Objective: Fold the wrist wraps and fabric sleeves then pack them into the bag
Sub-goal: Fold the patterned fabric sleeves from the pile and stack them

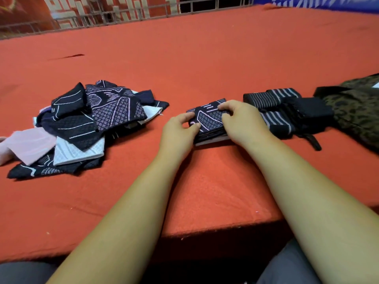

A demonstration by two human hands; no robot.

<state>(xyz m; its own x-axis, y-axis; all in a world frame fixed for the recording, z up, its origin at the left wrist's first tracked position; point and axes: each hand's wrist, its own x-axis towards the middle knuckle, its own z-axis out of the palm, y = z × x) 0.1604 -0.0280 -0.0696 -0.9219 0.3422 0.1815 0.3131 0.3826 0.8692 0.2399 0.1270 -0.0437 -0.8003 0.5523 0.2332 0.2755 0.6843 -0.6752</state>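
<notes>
This looks like a sorting or packing bench in a workroom or hall rather than a home, though the exact kind of place cannot be told. A very wide table (205, 58) covered edge to edge in orange-red felt-like cloth runs far back to a metal railing (123, 16). Behind the railing hangs a red banner (67, 7) with a bold white geometric pattern, and a blue and white patterned sheet (320, 2) shows at the far right corner. Goods lie in batches on the cloth: a loose heap of fabric sleeves (88, 124) on the left, a folded stack (209, 121) in the middle, striped wrist wraps (274, 99) and a camouflage bag (356, 111) on the right
</notes>
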